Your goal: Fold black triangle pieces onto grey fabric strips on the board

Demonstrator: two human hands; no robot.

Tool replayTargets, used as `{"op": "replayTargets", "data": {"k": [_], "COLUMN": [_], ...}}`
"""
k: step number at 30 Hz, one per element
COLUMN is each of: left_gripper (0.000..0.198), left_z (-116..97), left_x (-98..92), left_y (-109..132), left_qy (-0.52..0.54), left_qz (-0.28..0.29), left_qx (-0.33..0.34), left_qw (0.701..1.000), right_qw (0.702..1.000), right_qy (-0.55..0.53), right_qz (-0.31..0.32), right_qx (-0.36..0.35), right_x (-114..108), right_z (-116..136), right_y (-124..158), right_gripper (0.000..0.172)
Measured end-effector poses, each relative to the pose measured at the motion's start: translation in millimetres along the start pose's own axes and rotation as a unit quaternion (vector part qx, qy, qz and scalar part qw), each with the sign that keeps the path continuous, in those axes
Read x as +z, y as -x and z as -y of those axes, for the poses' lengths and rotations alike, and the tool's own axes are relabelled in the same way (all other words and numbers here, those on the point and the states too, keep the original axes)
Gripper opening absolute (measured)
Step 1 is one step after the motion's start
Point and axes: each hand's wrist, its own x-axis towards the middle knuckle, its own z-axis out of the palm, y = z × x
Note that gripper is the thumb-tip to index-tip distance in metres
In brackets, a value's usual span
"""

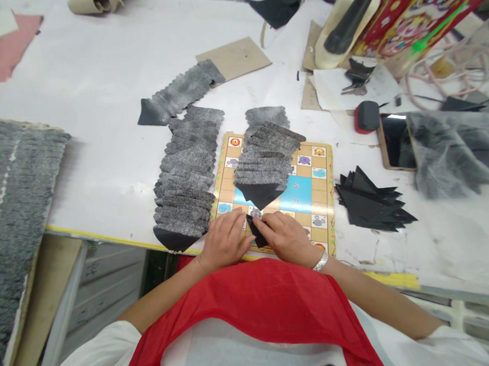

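"Red apron (263,283) nearest, at 6 o'clock, worn over a white shirt. Both bare hands reach past it over a white surface (100,132)."

"What are the hands doing?"

"At the center of the clock is a small black piece (258,234), on the near edge of a game board (324,193) with animal pictures. The right hand (290,238) has its fingers clamped on it. The left hand (225,236) has its fingers close together, thumb by the piece; I cannot tell whether it grips."

"And around them?"

"At 12 o'clock, a fanned stack of speckled gray pieces (265,156) lies on the board, its near end black. At 10, a longer gray stack (185,182) lies beside the board. At 11, farther off, a gray strip (182,92) meets a tan card (241,59)."

"To the right?"

"At 3, a loose pile of black pieces (368,201). At 2, a phone (395,143)."
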Motion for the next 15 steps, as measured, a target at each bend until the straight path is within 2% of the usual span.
{"op": "replayTargets", "data": {"k": [4, 11, 15], "left_gripper": [0.04, 0.042, 0.047], "left_z": [-2.6, -5.3, -8.2], "left_x": [5.2, 2.4, -0.5], "left_y": [2.7, 1.4, -2.2], "left_qy": [-0.001, -0.025, -0.053], "left_qz": [0.013, 0.017, 0.044], "left_qx": [0.054, 0.058, 0.062], "left_qw": [0.998, 0.998, 0.996], "right_qw": [1.0, 0.999, 0.998], "right_qy": [-0.017, -0.019, -0.003], "right_qz": [-0.014, -0.048, -0.059], "right_qx": [0.002, -0.009, -0.014], "right_x": [1.8, 3.1, -2.0], "right_z": [-0.3, -13.4, -14.4], "right_y": [-0.4, 36.0, 44.6], "right_gripper": [0.029, 0.031, 0.03]}}
